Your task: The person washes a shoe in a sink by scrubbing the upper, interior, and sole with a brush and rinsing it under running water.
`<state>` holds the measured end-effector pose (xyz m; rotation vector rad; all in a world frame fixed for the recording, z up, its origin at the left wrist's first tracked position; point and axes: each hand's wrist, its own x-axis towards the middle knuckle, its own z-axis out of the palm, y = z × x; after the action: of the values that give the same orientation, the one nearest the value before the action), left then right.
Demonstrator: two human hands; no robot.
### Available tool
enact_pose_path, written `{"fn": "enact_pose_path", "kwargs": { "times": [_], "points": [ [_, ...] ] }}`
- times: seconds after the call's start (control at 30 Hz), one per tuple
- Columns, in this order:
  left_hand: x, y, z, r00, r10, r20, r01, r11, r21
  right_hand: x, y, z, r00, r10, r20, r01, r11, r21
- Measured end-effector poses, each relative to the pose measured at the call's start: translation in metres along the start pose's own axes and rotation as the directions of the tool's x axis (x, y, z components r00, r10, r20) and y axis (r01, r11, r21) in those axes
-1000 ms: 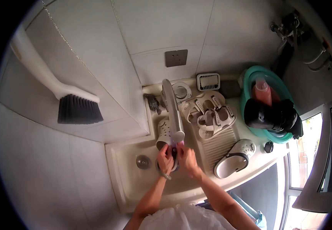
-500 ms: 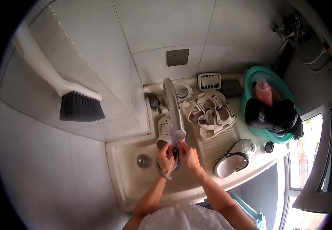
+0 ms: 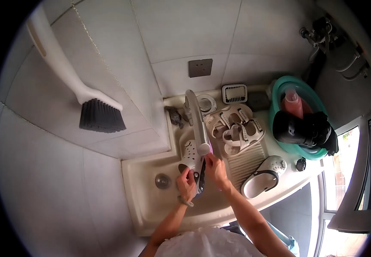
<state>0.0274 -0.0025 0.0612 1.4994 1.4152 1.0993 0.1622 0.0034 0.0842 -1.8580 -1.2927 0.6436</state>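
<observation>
Over the sink basin [image 3: 145, 210], my left hand [image 3: 186, 184] is closed on the heel end of a white clog [image 3: 190, 155] with holes in its toe and a dark strap. The clog lies on its side beneath the metal faucet [image 3: 199, 124]. On the clog's right side, my right hand [image 3: 216, 169] is closed round a pink-purple object [image 3: 211, 148], mostly hidden by the faucet and fingers. Another white clog [image 3: 264, 177] rests on the ribbed board [image 3: 244, 164], near a pair of beige sandals [image 3: 239, 128].
At the right stands a teal basin [image 3: 279, 85] with a pink bottle [image 3: 293, 103] and black items [image 3: 301, 132]. A white soap dish [image 3: 234, 93] sits by the wall. A black-bristled brush [image 3: 102, 115] hangs at the left. The drain [image 3: 163, 181] is left of my hands.
The clog has come toward me and shows more of its dark-edged side. My right hand has moved slightly up and right with the pink-purple object. The camera view has shifted a little.
</observation>
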Motion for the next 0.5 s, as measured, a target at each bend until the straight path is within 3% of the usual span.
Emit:
{"fn": "enact_pose_path", "kwargs": {
  "times": [0.07,0.1,0.17,0.23,0.27,0.3,0.37,0.47,0.5],
  "points": [
    [0.004,-0.022,0.006,0.996,-0.014,-0.083,0.0,0.987,-0.163,-0.029,-0.012,-0.003,0.998,0.014,0.054,-0.014,1.0,-0.005],
    [0.008,-0.021,0.003,0.996,-0.007,-0.088,-0.008,0.985,-0.17,-0.058,-0.013,-0.001,0.998,-0.034,0.055,0.034,0.999,0.003],
    [0.009,-0.019,-0.003,0.991,-0.125,0.057,0.13,0.986,-0.105,-0.076,-0.012,0.001,0.991,-0.134,0.021,0.134,0.991,-0.01],
    [0.008,-0.017,0.004,0.992,-0.123,0.023,0.125,0.979,-0.161,-0.064,-0.004,0.003,0.991,-0.135,0.01,0.135,0.99,-0.032],
    [0.003,-0.016,0.005,0.992,-0.126,-0.01,0.121,0.97,-0.211,-0.049,0.004,0.005,0.997,-0.046,0.061,0.049,0.997,-0.052],
    [0.002,-0.013,0.0,0.986,-0.157,0.054,0.165,0.967,-0.196,-0.031,0.004,0.003,0.999,-0.004,0.041,0.006,0.999,-0.04],
    [-0.002,-0.021,0.003,0.986,-0.16,0.038,0.164,0.956,-0.244,0.006,0.004,-0.002,0.997,0.08,0.0,-0.08,0.997,-0.011],
    [0.006,-0.033,-0.004,0.99,-0.135,0.037,0.139,0.918,-0.371,0.004,0.007,-0.007,0.999,-0.039,-0.021,0.041,0.99,0.134],
    [0.006,-0.03,-0.005,0.972,-0.234,0.038,0.222,0.845,-0.487,-0.004,0.0,-0.014,1.0,0.014,0.01,-0.015,0.992,0.128]
  ]
}}
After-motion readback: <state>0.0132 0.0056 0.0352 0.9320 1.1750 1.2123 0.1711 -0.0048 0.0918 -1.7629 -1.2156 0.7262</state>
